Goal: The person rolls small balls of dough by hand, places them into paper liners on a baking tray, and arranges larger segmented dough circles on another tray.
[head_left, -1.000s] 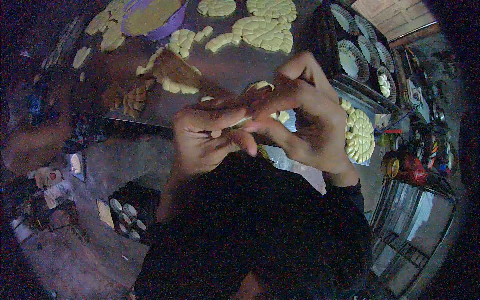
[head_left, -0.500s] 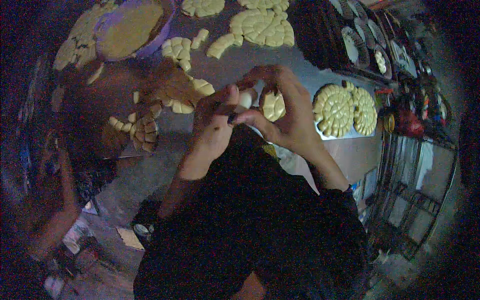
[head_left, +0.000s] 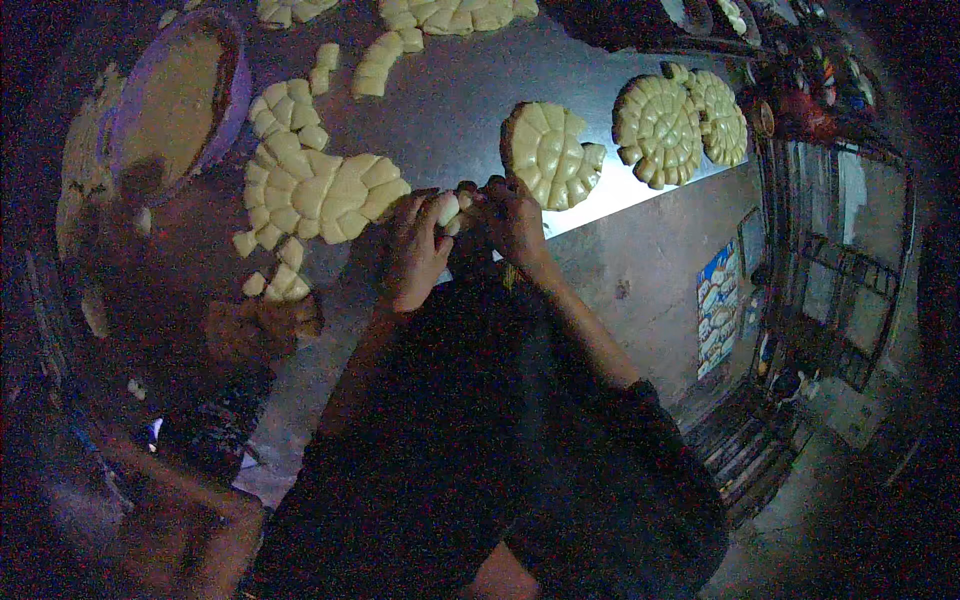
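Note:
Both my hands are raised at the front edge of the metal table, close together. My left hand (head_left: 412,255) has its fingers bent round a small pale dough piece (head_left: 448,209). My right hand (head_left: 516,225) pinches at the other side of that piece, its fingertips partly hidden in shadow. Left of my hands lies a wide cluster of pale dough pieces (head_left: 320,190). Just beyond my right hand sits a rounded, scored-looking dough cluster (head_left: 548,155), with two more round dough clusters (head_left: 660,130) farther right.
A purple basin (head_left: 240,85) with tan contents stands at the far left. Another person's hand (head_left: 262,332) and forearm (head_left: 195,535) are at the left, close to small dough pieces. More dough (head_left: 460,14) lies at the back. Metal racks (head_left: 840,250) stand at the right.
The view has shifted, and my hands have drawn nearer each other around the dough piece. The other person's hand has moved off the dough cluster toward the near left.

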A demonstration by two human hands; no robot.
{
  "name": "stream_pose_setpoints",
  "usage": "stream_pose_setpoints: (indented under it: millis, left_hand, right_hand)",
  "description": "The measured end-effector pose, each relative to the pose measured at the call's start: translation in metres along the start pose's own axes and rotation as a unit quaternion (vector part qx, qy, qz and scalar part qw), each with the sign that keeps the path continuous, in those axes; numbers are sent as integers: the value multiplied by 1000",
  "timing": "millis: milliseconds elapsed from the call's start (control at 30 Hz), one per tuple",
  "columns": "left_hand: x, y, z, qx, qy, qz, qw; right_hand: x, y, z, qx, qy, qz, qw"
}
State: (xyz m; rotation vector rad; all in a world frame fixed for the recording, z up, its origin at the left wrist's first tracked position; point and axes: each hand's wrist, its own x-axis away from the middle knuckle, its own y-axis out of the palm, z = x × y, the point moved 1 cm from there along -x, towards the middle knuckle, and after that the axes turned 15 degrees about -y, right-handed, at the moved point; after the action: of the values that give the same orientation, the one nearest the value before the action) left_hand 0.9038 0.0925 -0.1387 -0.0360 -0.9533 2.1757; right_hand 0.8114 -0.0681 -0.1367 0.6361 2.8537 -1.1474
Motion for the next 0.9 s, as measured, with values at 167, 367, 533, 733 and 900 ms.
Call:
stream_pose_setpoints:
  millis: [167, 367, 533, 733, 900]
  left_hand:
    - [-4, -18, 50, -16, 42, 65, 997]
    - [-36, 77, 109, -52, 234, -32, 970]
    - [-49, 110, 167, -287, 112, -162, 938]
    - [-56, 88, 207, 145, 113, -88, 979]
    - [-33, 46, 286, 504, 72, -76, 857]
  right_hand:
    - [13, -45, 27, -25, 64, 104, 992]
    - [3, -114, 138, 130, -29, 75, 988]
    - [-24, -142, 116, -267, -25, 144, 953]
    - [-31, -296, -6, -335, -334, -59, 879]
    - [-60, -322, -3, -143, -507, -34, 849]
